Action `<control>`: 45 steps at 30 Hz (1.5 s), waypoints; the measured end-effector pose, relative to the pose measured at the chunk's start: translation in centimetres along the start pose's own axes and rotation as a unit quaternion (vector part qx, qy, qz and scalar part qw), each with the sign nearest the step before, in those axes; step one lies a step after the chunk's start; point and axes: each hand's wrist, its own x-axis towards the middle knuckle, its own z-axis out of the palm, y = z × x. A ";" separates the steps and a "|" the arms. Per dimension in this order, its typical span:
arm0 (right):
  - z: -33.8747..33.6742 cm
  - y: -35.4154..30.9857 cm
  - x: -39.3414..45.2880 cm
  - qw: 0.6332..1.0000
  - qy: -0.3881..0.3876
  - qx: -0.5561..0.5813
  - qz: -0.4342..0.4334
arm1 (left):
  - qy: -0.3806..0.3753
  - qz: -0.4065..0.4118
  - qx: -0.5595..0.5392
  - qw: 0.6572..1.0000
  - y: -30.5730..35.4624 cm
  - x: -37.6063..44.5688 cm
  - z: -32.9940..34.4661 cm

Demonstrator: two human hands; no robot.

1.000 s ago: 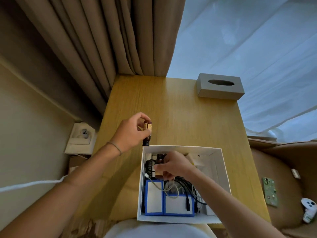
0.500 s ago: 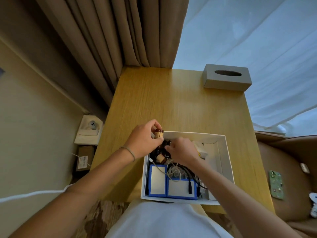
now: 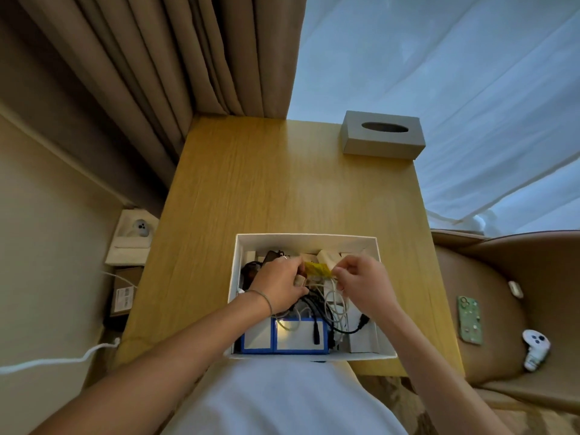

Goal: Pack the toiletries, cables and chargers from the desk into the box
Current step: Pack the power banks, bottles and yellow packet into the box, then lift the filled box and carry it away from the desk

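A white box (image 3: pixel 234 290) stands at the near edge of the wooden desk (image 3: pixel 282 183). Inside lie blue-edged packs (image 3: pixel 260 338), black cables (image 3: pixel 354 329), white cables (image 3: pixel 336 304) and pale small boxes at the far wall. Both hands are down in the box. My left hand (image 3: pixel 277 288) curls over a small tan-capped bottle (image 3: pixel 299 281) near the box's middle. My right hand (image 3: pixel 361 285) pinches the right end of a yellow packet (image 3: pixel 317 270) that lies between the two hands. The bottle's dark body is hidden under my fingers.
A grey tissue box (image 3: pixel 383 136) sits at the desk's far right corner. Curtains hang behind the desk. A wall socket (image 3: pixel 138 229) and a white cord (image 3: pixel 56 361) are left of it. On the chair at right lie a green phone (image 3: pixel 469 320) and a white controller (image 3: pixel 535 346).
My left hand carried the small bottle from the desk beside the box down into the box. My right hand shifted right and took the yellow packet's end.
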 end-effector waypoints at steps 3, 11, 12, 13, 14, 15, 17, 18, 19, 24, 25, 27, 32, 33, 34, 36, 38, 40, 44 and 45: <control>-0.5 0.6 -0.2 1.000 0.018 0.009 0.005 | -0.003 0.013 0.041 0.999 0.1 0.0 0.5; -2.4 4.2 -0.8 0.996 0.091 0.000 -0.009 | 0.137 -0.046 -0.026 0.989 -0.8 -3.6 -4.6; -2.6 4.7 -0.9 0.993 0.115 -0.033 -0.015 | 0.163 -0.069 -0.033 0.984 -1.5 -4.3 -5.2; -2.7 5.1 -1.1 0.988 0.137 -0.064 -0.019 | 0.183 -0.098 -0.040 0.977 -2.2 -5.0 -5.6; -2.8 5.5 -1.2 0.984 0.151 -0.089 -0.019 | 0.201 -0.129 -0.044 0.970 -2.8 -5.6 -6.0; -2.9 5.8 -1.3 0.982 0.154 -0.112 -0.018 | 0.214 -0.159 -0.045 0.963 -3.4 -6.2 -6.2; -2.5 6.6 -1.4 0.976 0.135 -0.174 -0.006 | 0.202 -0.209 -0.048 0.955 -4.0 -7.0 -6.0; -2.3 7.0 -1.5 0.973 0.111 -0.204 0.004 | 0.178 -0.226 -0.053 0.956 -4.0 -7.2 -5.5; -2.0 7.3 -1.5 0.971 0.084 -0.222 0.015 | 0.150 -0.235 -0.054 0.959 -3.8 -7.5 -5.0; -1.4 8.5 -1.2 0.973 0.022 -0.228 0.026 | 0.106 -0.267 0.003 0.958 -3.0 -8.2 -2.7; -1.5 8.5 -1.0 0.974 0.018 -0.225 0.023 | 0.114 -0.274 0.008 0.955 -2.9 -8.1 -2.7; -1.6 8.5 -0.8 0.977 0.010 -0.211 0.019 | 0.124 -0.280 -0.002 0.952 -2.7 -8.0 -2.8; -2.5 8.4 -0.5 0.981 0.025 -0.192 0.022 | 0.145 -0.267 -0.018 0.952 -1.7 -7.2 -3.1; -2.8 8.4 -0.4 0.981 0.035 -0.188 0.024 | 0.148 -0.257 -0.025 0.955 -1.4 -6.8 -3.3; -3.2 8.4 -0.4 0.981 0.048 -0.185 0.027 | 0.151 -0.243 -0.031 0.958 -1.0 -6.3 -3.5; -4.0 8.4 -0.5 0.980 0.076 -0.180 0.034 | 0.154 -0.205 -0.039 0.966 -0.5 -5.0 -4.3; -4.6 8.4 -0.7 0.979 0.106 -0.169 0.047 | 0.145 -0.170 -0.045 0.974 -0.2 -3.5 -5.3; -4.9 8.2 -1.3 0.977 0.138 -0.151 0.066 | 0.129 -0.136 -0.031 0.982 0.1 -1.9 -6.4; -4.8 8.1 -4.1 0.964 0.192 -0.133 0.125 | 0.101 -0.040 -0.001 0.994 1.4 0.4 -7.9; -4.6 8.2 -5.2 0.960 0.207 -0.126 0.141 | 0.088 -0.021 0.007 0.996 1.6 1.0 -8.0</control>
